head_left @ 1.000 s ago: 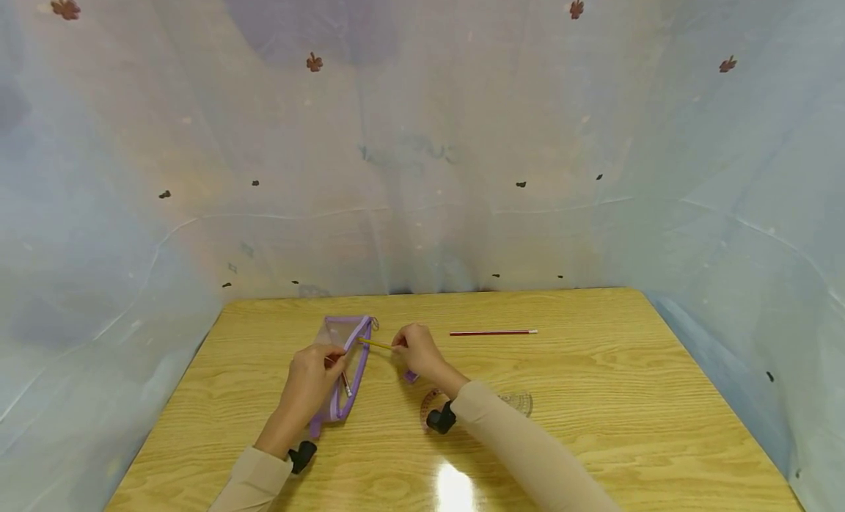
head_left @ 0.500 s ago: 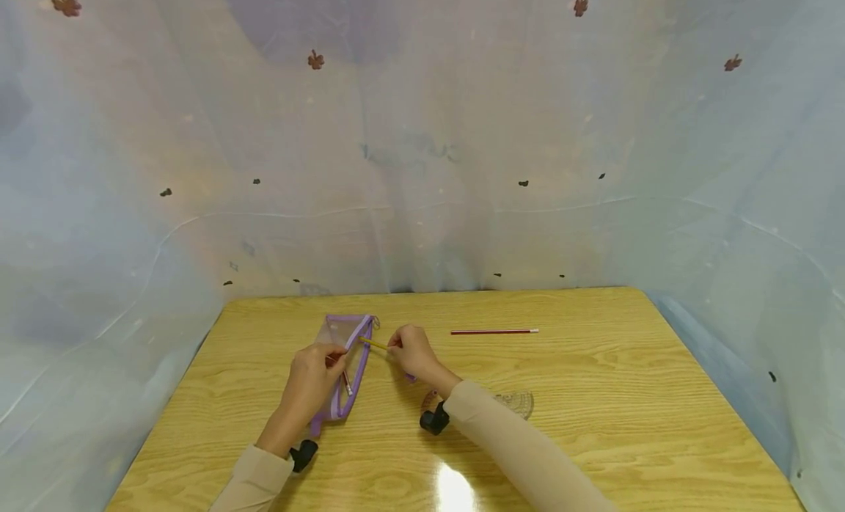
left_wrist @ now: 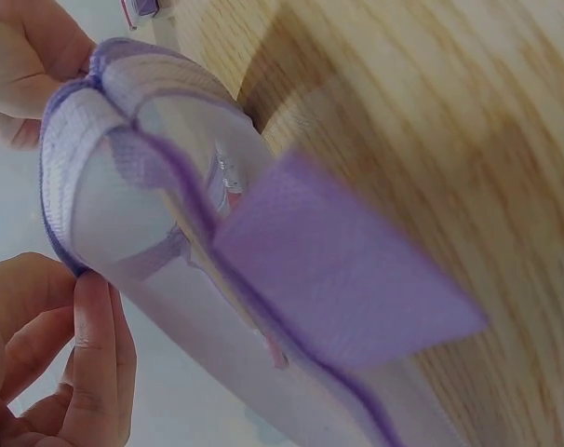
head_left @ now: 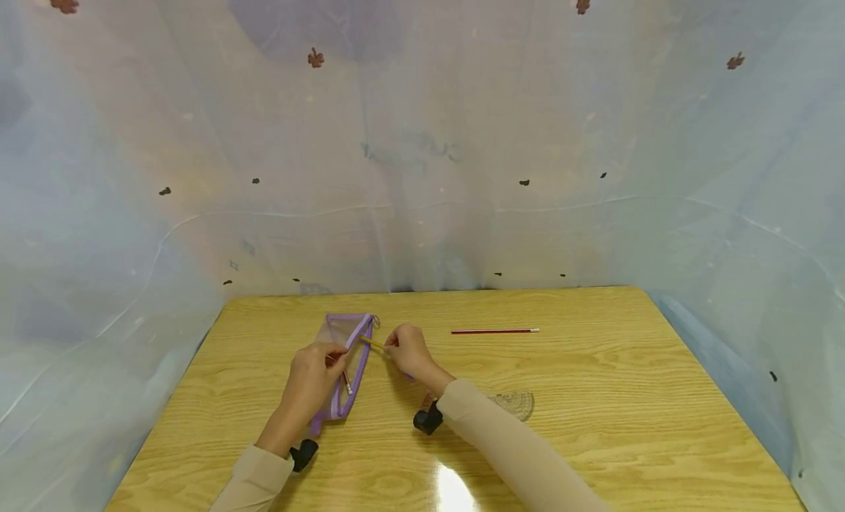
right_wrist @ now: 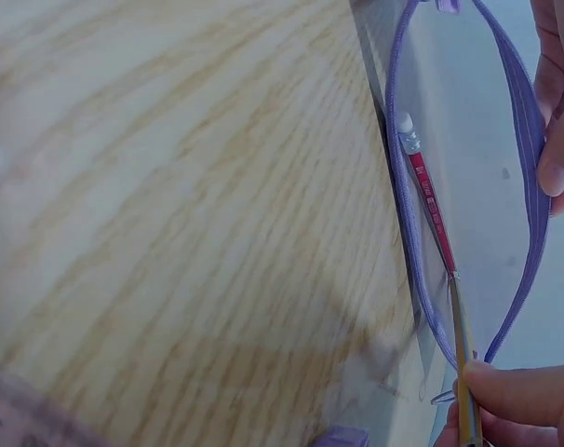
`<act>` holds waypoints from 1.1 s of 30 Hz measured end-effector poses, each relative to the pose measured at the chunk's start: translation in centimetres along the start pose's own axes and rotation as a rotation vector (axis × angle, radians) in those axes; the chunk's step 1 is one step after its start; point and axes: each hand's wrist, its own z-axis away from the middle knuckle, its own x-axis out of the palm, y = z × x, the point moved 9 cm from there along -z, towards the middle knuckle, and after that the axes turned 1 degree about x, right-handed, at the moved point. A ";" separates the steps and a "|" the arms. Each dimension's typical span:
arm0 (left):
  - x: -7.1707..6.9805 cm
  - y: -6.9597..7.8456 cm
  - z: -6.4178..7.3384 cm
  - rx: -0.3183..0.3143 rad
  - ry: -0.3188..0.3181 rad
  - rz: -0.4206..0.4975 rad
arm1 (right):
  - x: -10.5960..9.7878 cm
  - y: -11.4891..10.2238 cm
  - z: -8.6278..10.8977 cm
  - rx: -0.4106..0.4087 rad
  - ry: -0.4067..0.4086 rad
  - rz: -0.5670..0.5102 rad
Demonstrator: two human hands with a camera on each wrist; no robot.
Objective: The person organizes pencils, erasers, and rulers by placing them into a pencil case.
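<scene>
A see-through pencil case (head_left: 339,327) with purple trim lies on the left of the table, its zip mouth spread apart. My left hand (head_left: 310,372) pinches the zip edge between thumb and fingers. Inside the case lies a red pencil (right_wrist: 431,200) with a white eraser end. My right hand (head_left: 411,352) pinches a thin yellow pencil-like stick (right_wrist: 465,377), whose far end reaches into the mouth of the case. A purple fabric tab (left_wrist: 347,270) sticks out from the near end of the case.
Another red pencil (head_left: 495,331) lies at the back right of the case. A clear protractor (head_left: 517,404) lies partly under the right forearm. Beside the right wrist are a small purple block (right_wrist: 342,436) and a reddish see-through piece (right_wrist: 26,414).
My right hand has moved slightly left, toward the case, and the yellow stick shows a shorter length outside my fingers. My left hand stays in place on the zip edge.
</scene>
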 end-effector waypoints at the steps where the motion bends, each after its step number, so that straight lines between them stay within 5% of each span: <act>1: 0.0 0.0 0.0 0.002 0.001 -0.001 | 0.1 0.0 -0.1 0.001 0.001 0.001; 33: 0.0 -0.4 -0.1 0.009 0.012 -0.003 | 1.8 -0.6 -0.8 0.070 0.018 -0.098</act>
